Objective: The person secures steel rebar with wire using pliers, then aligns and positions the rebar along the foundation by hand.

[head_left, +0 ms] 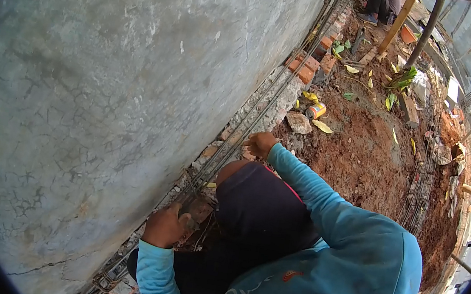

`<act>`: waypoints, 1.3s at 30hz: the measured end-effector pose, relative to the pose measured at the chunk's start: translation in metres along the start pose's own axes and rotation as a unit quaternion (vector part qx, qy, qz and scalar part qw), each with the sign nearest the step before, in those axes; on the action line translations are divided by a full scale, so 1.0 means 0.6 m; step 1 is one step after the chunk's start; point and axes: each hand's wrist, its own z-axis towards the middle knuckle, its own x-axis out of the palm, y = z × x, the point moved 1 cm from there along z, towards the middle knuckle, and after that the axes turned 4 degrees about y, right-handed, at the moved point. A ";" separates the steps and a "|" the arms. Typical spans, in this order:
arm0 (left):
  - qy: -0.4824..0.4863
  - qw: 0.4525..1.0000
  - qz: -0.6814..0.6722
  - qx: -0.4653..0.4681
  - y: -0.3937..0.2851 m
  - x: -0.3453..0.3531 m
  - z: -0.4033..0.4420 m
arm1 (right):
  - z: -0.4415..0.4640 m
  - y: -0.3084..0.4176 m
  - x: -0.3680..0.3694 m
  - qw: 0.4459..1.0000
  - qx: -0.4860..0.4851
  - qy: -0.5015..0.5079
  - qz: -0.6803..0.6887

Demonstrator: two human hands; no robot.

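Long steel reinforcing bars [271, 101] run along the foot of a grey concrete wall [106, 81]. At the lower end of the visible stretch, my left hand [166, 226] is closed beside the bars, thumb bent; what it grips is hidden. A reddish-brown brick piece [200, 209] lies just right of it. Further up, my right hand [260, 144] has its fingers curled at the edge of the bars; I cannot make out what is in them. My bent knee [235, 171], in dark trousers, is between the two hands.
Orange bricks [304, 67] sit along the wall base. On the reddish soil [362, 147] lie a yellow can [316, 111], a stone [298, 123] and leaves. Wooden poles [398, 22] stand ahead, more bars [422, 179] lie at right, and another person [381, 4] is at the top.
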 end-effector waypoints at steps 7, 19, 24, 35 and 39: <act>-0.044 0.999 0.012 0.002 -0.003 -0.013 -0.041 | -0.322 0.161 0.146 0.920 -0.367 0.037 -0.130; -0.128 0.983 -0.053 0.124 0.003 0.002 -0.087 | -0.473 -0.027 0.383 0.661 -0.568 0.332 -0.361; -0.153 0.982 -0.015 0.114 0.019 0.006 -0.099 | -0.472 -0.037 0.386 0.697 -0.538 0.316 -0.353; -0.185 0.979 0.004 0.083 0.015 0.002 -0.143 | -0.522 -0.014 0.395 0.683 -0.552 0.341 -0.335; -0.152 0.981 0.100 -0.068 0.029 0.016 -0.142 | -0.585 0.094 0.329 0.689 -0.556 0.311 -0.346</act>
